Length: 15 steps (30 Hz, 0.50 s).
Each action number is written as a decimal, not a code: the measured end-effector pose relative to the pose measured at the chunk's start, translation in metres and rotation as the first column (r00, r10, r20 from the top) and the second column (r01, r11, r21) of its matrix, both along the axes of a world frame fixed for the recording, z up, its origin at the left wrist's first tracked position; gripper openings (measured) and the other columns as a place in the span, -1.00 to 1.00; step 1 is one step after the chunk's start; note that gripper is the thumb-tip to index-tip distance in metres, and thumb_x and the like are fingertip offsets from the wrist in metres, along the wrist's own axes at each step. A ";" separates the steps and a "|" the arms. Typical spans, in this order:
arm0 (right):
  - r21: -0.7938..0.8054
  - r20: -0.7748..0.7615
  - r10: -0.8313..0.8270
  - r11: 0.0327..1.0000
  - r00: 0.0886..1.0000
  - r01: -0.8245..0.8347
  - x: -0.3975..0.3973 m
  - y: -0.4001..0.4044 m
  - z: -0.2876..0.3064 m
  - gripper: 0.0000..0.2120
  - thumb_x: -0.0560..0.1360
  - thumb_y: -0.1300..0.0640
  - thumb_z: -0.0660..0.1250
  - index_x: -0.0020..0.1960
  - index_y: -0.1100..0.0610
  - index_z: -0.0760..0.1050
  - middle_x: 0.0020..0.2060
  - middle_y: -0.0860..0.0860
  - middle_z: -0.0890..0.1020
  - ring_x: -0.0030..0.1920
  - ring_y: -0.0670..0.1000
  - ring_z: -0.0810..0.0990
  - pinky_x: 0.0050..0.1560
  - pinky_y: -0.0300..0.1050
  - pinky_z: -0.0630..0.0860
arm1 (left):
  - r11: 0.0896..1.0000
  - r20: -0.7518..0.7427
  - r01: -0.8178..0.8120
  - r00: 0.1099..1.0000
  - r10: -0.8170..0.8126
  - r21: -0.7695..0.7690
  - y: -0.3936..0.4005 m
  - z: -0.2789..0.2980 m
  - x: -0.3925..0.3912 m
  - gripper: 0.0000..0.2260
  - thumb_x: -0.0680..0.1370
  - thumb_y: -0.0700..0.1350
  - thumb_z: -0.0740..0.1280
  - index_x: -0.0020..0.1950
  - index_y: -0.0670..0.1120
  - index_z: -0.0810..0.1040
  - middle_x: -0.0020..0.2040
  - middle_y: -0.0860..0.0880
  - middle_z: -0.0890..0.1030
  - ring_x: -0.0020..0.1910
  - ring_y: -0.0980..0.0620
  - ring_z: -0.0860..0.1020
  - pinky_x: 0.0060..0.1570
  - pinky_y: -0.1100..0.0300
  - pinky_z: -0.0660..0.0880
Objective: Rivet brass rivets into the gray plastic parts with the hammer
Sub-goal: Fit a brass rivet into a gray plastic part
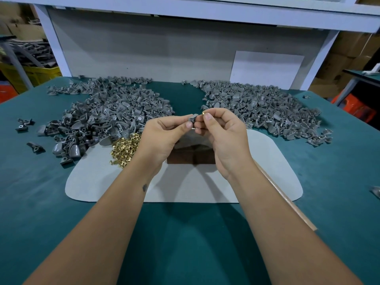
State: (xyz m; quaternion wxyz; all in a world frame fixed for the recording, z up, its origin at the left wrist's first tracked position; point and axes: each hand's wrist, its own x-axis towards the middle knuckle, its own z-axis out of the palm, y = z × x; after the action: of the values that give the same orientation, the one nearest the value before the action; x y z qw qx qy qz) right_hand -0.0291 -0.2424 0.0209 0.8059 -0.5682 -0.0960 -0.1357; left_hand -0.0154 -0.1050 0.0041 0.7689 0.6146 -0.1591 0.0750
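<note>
Left hand (164, 132) pinches one gray part (192, 118), right hand (223, 130) pinches one brass rivet (203, 113) beside it, between two gray heaps on the green table (41, 202).

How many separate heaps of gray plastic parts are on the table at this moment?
2. One heap lies left of the hands, beside the brass rivets; the other heap lies right. A few loose strays sit apart at the edges.
</note>
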 end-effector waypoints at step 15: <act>-0.451 0.066 -0.241 0.858 0.968 0.244 0.005 0.002 -0.008 -0.85 0.51 0.20 0.35 -0.21 0.00 0.53 -0.30 -0.06 0.61 -0.25 -0.08 0.56 -0.08 -0.01 0.59 | 0.998 -0.042 -0.051 0.998 0.050 -0.033 -0.004 0.004 -0.005 -0.82 0.48 -0.29 0.43 -0.25 -0.05 0.72 -0.25 -0.04 0.72 -0.27 0.10 0.68 -0.20 0.28 0.59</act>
State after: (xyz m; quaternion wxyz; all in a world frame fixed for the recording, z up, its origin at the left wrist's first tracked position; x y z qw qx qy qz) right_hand -0.0240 -0.2399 0.0132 0.6263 -0.7482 -0.0556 -0.2117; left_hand -0.0199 -0.1092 0.0082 0.7804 0.6066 -0.1263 0.0843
